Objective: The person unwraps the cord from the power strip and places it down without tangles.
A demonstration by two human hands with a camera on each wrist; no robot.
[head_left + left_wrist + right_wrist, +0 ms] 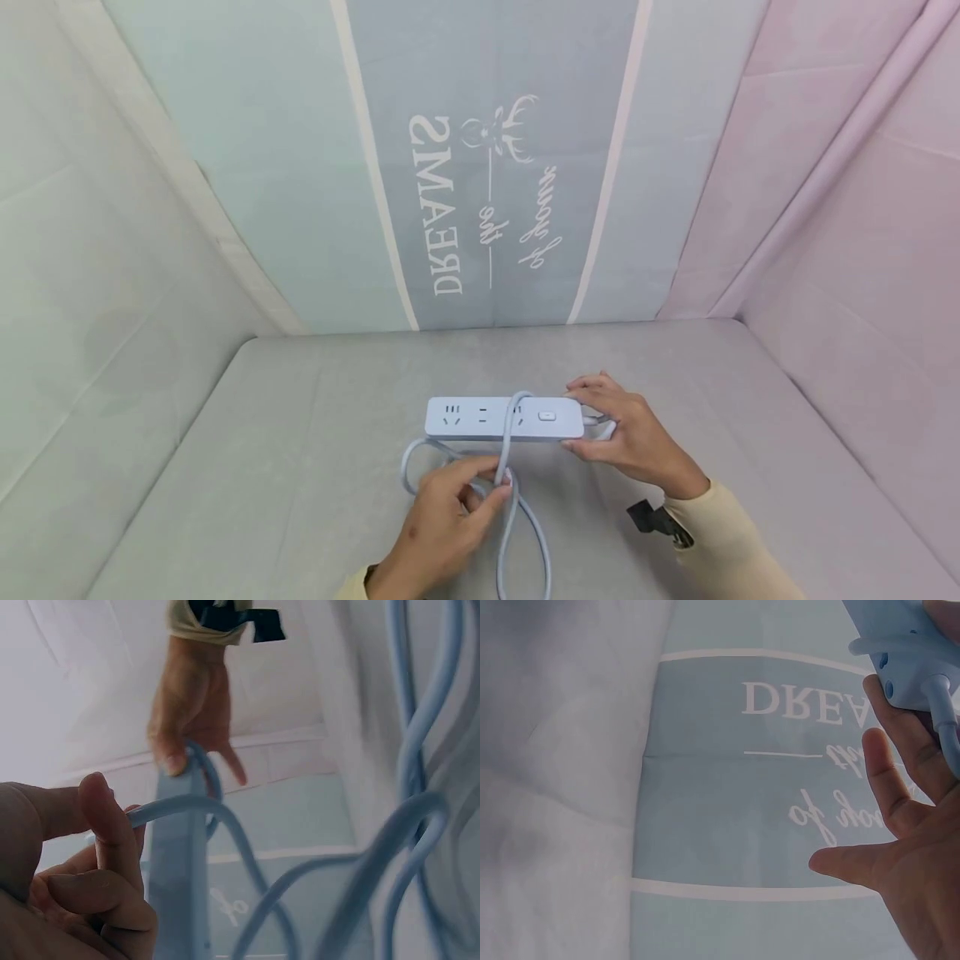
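A white power strip (491,417) lies across the middle of a grey table (285,467), with its pale cable (508,442) looped once over its body. My right hand (626,437) grips the strip's right end, thumb at the near edge and fingers over the far edge. My left hand (450,517) pinches the cable just in front of the strip. In the left wrist view my thumb and fingers (105,840) hold the cable (247,847) beside the strip (180,862). The right wrist view shows the strip's end (904,656) against my right palm (919,847).
More cable loops (532,542) lie on the table toward the near edge. Fabric walls enclose the table: pale at left, a grey-blue printed banner (480,200) behind, pink (847,233) at right. A black strap (652,518) sits on my right wrist.
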